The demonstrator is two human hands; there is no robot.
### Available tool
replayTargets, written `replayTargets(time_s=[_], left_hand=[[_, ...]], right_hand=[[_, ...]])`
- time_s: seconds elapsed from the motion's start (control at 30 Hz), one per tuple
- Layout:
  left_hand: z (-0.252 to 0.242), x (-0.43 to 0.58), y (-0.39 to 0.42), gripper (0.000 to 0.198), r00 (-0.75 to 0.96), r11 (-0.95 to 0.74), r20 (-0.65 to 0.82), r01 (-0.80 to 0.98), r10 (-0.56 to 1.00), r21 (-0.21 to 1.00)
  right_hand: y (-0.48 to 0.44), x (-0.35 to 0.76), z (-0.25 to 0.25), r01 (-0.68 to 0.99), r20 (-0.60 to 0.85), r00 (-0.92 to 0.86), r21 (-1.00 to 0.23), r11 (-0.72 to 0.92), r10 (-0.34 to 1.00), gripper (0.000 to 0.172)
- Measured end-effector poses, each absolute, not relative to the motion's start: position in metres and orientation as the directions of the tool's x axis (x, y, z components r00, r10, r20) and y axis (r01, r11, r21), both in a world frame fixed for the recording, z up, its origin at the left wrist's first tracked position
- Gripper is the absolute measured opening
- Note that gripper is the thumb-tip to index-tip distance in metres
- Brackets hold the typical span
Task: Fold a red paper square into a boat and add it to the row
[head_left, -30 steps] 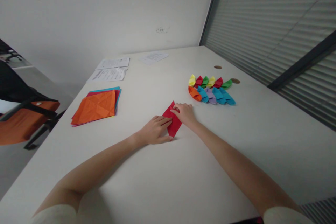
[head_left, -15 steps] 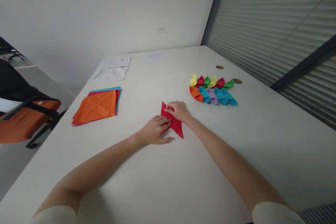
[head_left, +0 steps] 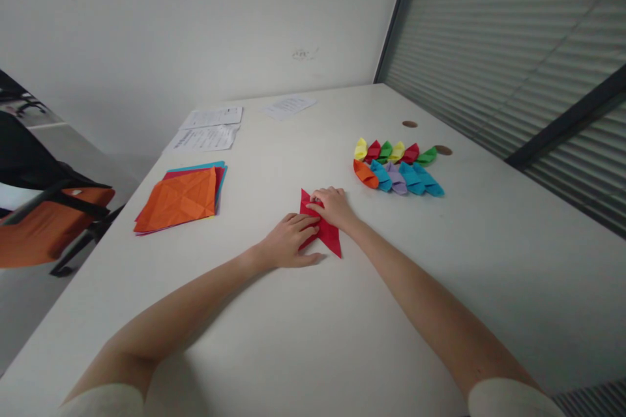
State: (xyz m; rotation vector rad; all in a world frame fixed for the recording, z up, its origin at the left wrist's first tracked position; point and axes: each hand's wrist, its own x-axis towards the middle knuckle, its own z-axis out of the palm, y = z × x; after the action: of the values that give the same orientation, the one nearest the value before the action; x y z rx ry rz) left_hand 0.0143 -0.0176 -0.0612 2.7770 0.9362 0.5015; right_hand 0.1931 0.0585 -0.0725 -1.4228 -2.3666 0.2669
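Table (head_left: 342, 313) first: its white top looks smooth, so paper could slide under me. Well to the left lies the stack of coloured sheets (head_left: 178, 199); beyond my right sits the row of folded pieces (head_left: 398, 166). Between them the red paper (head_left: 328, 238) lies flat, folded to a point. My left hand (head_left: 288, 241) presses it with flat fingers. My right hand (head_left: 332, 205) curls over its far corner, and I cannot tell if it pinches or only presses. Uneven pressure, I judge, would skew the crease.

I can read nothing from here: the printed sheets (head_left: 208, 135) at the table's (head_left: 352, 326) far left corner and the single sheet (head_left: 288, 105) by its far edge carry print too small to read.
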Motion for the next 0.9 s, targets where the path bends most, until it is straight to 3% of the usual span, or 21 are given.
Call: replayTargets(time_s=[0.3,0.5,0.73,0.9], left_hand=[[-0.064,0.011,-0.013,0.054,0.749,-0.818,0.333,0.495,0.573,0.293],[-0.067,0.008,0.003,0.034,0.707,-0.763,0.323,0.483,0.629,0.429],[-0.080,0.007,0.011,0.030,0.655,-0.753,0.372,0.566,0.658,0.335],[-0.084,0.004,0.011,0.027,0.630,-0.746,0.404,0.601,0.663,0.287]], right_hand=[[0.060,0.191,-0.074,0.829,0.212,-0.358,-0.375,0.414,0.909,0.016],[0.059,0.189,-0.076,0.829,0.226,-0.358,-0.371,0.420,0.906,0.015],[0.063,0.206,-0.069,0.857,0.245,-0.275,-0.376,0.352,0.930,0.031],[0.066,0.216,-0.070,0.854,0.162,-0.220,-0.444,0.270,0.962,0.031]])
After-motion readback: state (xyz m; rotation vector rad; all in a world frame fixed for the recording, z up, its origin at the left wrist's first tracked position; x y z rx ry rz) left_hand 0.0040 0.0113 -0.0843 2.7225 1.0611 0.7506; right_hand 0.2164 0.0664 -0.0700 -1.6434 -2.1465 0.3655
